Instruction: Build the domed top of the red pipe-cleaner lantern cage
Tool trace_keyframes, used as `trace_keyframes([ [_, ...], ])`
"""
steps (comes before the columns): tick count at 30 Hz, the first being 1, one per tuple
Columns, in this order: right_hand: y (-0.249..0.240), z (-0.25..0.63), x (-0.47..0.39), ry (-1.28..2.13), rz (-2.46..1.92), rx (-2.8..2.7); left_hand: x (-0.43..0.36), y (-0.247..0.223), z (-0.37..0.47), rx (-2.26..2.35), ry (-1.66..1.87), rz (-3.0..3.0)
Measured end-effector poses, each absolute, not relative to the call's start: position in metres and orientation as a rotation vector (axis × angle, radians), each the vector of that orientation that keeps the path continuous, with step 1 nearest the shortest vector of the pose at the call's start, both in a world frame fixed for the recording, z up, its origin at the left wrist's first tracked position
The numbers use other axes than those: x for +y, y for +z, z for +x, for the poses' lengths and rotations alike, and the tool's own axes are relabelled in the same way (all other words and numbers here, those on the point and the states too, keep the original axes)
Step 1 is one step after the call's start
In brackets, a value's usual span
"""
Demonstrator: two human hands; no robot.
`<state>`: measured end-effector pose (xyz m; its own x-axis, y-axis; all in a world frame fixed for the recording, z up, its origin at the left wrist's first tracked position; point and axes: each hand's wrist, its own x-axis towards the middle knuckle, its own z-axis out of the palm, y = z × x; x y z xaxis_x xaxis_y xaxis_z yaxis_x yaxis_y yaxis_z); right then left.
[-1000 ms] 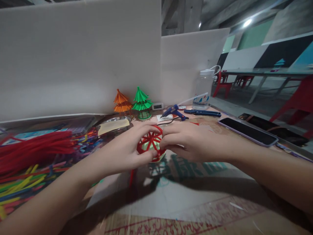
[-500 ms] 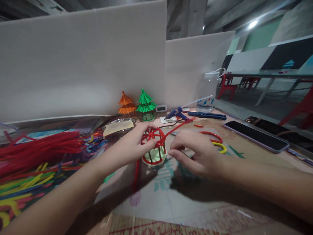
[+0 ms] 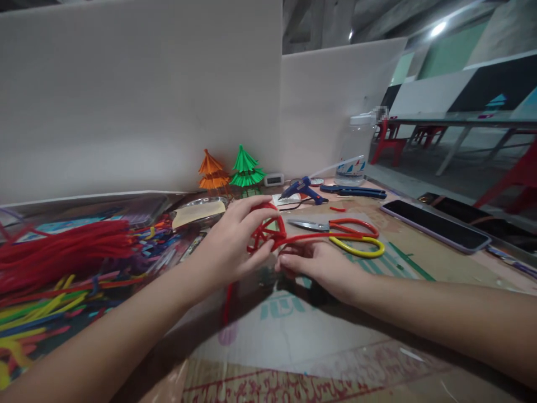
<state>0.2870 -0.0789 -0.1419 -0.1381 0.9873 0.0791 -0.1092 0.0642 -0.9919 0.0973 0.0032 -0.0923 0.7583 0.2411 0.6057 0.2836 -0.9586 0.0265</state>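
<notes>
My left hand [image 3: 241,238] is closed around a small round frame of red pipe cleaner [image 3: 268,232] with spoke-like strips across its top. The frame is tilted, and the hands hide much of it. A loose length of red pipe cleaner [image 3: 319,236] runs right from the frame, over my right hand and across the scissors' handles. My right hand [image 3: 323,266] is closed at the frame's lower right, its thumb and fingertips together; what they pinch is hidden. Scissors [image 3: 356,228] with red and yellow handles lie just beyond it.
Red pipe cleaners [image 3: 62,246] and coloured pieces fill the left side. Behind stand an orange tiered model [image 3: 212,170] and a green one [image 3: 246,168]. A blue glue gun [image 3: 300,189], pliers [image 3: 354,192], a clear bottle [image 3: 352,151] and a phone [image 3: 436,225] lie or stand right.
The frame was upright on its pale base and is now tilted. My right hand has moved left to the frame, uncovering the scissors. The loose red strand has swung down to the right.
</notes>
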Motion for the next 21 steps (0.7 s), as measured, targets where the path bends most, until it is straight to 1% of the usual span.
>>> trace_keyframes([
  [5,-0.151,0.29,-0.069,1.329,-0.966,-1.136,0.004,-0.095,0.097,-0.471,-0.937,-2.96],
  [12,-0.153,0.291,-0.069,1.369,-0.849,-1.154,0.007,-0.094,0.095,-0.381,-0.936,-3.003],
  [14,-0.152,0.291,-0.069,1.374,-0.837,-1.109,0.01,-0.104,0.096,-0.36,-1.093,-2.992],
  [17,-0.151,0.292,-0.068,1.34,-0.845,-1.019,0.015,-0.128,0.101,-0.371,-1.49,-2.939],
  [21,-0.151,0.295,-0.063,1.313,-0.866,-1.013,0.025,-0.161,0.108,-0.64,-1.575,-3.022],
])
